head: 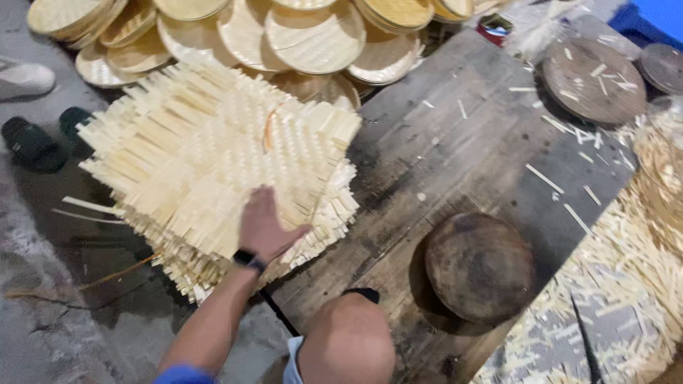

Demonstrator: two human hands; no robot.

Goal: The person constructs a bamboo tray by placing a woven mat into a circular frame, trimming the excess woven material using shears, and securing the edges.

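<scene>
A thick stack of square woven bamboo mats (pixel 213 149), pale yellow with loose strip ends sticking out all round, lies at the left edge of a dark wooden board (pixel 455 142). My left hand (pixel 263 227) rests flat, palm down, on the near corner of the top mat, thumb out to the right by the mat's edge. A black band sits on that wrist. My right hand is out of view. My bare knee (pixel 348 341) shows at the bottom middle.
Finished round bamboo trays (pixel 313 35) are heaped behind the stack. On the board are a round wooden block (pixel 480 267) and a flatter disc (pixel 594 78). Bamboo offcuts (pixel 626 284) pile up on the right. Shoes (pixel 32 146) lie on the floor at the left.
</scene>
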